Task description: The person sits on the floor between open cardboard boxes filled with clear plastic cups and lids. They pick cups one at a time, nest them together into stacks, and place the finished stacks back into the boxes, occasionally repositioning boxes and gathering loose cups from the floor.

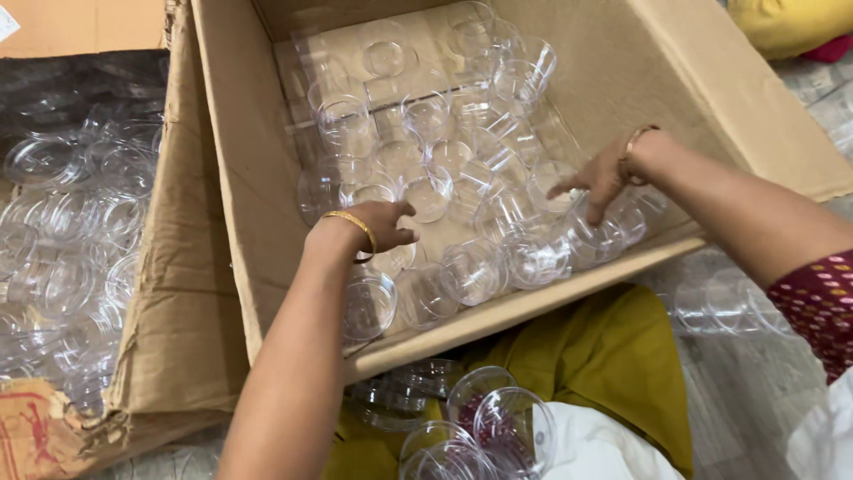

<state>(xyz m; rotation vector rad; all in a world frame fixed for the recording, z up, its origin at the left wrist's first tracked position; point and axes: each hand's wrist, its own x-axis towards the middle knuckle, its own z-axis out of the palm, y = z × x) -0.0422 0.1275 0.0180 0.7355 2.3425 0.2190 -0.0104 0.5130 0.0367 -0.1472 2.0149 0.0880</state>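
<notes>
Both hands reach into the open cardboard box [258, 178], which holds a loose jumble of clear plastic cups [426, 191] across its floor. The left hand [378, 224], at about 7 o'clock in the box, curls onto a cup beneath it; whether the fingers have closed on it I cannot tell. The right hand [600, 178], at 3 o'clock, has its fingers spread apart, resting on cups there and clamping nothing. More cups sit in the lap [475, 427] at 6 o'clock (about 4 visible). The likely risk: thin walls cracking if pressed, or lap cups rolling off.
</notes>
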